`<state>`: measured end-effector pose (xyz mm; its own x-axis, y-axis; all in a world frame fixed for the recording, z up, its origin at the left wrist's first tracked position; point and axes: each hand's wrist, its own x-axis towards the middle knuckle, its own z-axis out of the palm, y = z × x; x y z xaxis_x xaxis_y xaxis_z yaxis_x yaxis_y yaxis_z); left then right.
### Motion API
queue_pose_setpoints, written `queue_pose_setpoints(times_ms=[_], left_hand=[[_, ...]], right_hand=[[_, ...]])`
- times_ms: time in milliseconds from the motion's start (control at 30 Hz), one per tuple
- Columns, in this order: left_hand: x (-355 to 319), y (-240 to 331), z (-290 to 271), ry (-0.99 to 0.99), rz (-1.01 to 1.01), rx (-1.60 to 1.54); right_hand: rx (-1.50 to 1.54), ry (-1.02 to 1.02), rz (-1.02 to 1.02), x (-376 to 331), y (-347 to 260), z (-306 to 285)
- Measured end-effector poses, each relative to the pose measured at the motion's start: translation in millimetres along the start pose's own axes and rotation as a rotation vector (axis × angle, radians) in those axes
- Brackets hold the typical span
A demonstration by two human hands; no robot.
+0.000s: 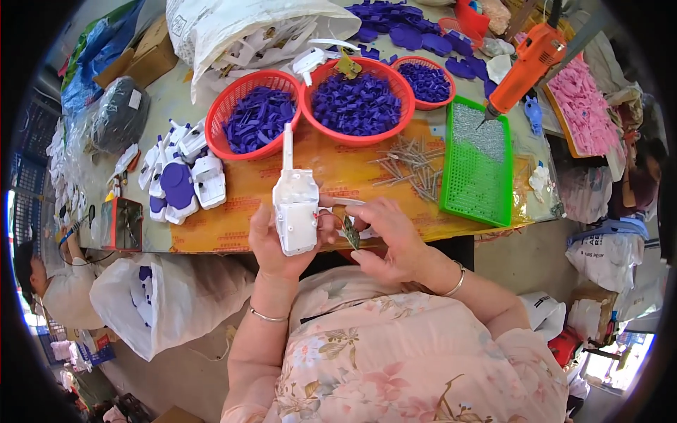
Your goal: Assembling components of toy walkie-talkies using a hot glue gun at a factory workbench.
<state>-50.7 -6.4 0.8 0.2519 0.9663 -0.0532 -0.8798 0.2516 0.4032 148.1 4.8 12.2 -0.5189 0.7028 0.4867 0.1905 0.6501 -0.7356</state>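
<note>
The worktop (pixel 211 233), covered with yellow printed sheeting, carries the stock: a large white sack (pixel 233 28) of white mouldings at the far edge, then three red baskets (pixel 243 92) of purple plastic parts side by side, a green perforated tray (pixel 479 169) with fine metal pieces at its far end, and an orange power screwdriver (pixel 525 63) hanging over that tray. A scatter of long metal pins (pixel 412 166) lies between the middle basket and the tray. To the left stands a cluster of assembled white-and-purple units (pixel 180 180), which suggests several pieces are finished, while the full baskets indicate much work remains. The white plastic housing (pixel 295 208), with a long narrow stem pointing away from the person, is held upright above the near edge of the worktop. The left hand (pixel 271 247) is closed around its lower body. The right hand (pixel 391 243) pinches a small dark metal part (pixel 350 231) just beside the housing; the part appears not yet seated. Whether a thin white piece near the right fingers is held cannot be told. The small part's exact form is too small to make out, and the view's rim cuts off the surroundings.
</note>
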Motion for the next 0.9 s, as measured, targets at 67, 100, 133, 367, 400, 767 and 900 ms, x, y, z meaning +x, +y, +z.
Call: queue_pose_setpoints(times_ms=[67, 100, 133, 367, 400, 767, 900], left_hand=[[1, 1, -6, 0.002, 0.044, 0.145], [0, 0, -6, 0.024, 0.018, 0.159], [0, -1, -5, 0.02, 0.014, 0.16], [1, 4, 7, 0.125, -0.048, 0.369], [0, 8, 10, 0.167, -0.041, 0.479], [0, 13, 28, 0.186, -0.238, 0.72], [-2, 11, 32, 0.134, -0.362, 0.737]], right_hand=[[0.055, -0.016, 0.074, 0, 4, -7], [0.116, -0.039, 0.148, -1, 7, -9], [0.17, 0.052, 0.181, -1, 9, -5], [0.086, 0.088, 0.204, 6, 20, -19], [0.083, 0.045, 0.22, 7, 20, -22], [-0.144, -0.303, 0.089, 29, 16, -39], [-0.093, -0.18, 0.059, 33, 6, -30]])
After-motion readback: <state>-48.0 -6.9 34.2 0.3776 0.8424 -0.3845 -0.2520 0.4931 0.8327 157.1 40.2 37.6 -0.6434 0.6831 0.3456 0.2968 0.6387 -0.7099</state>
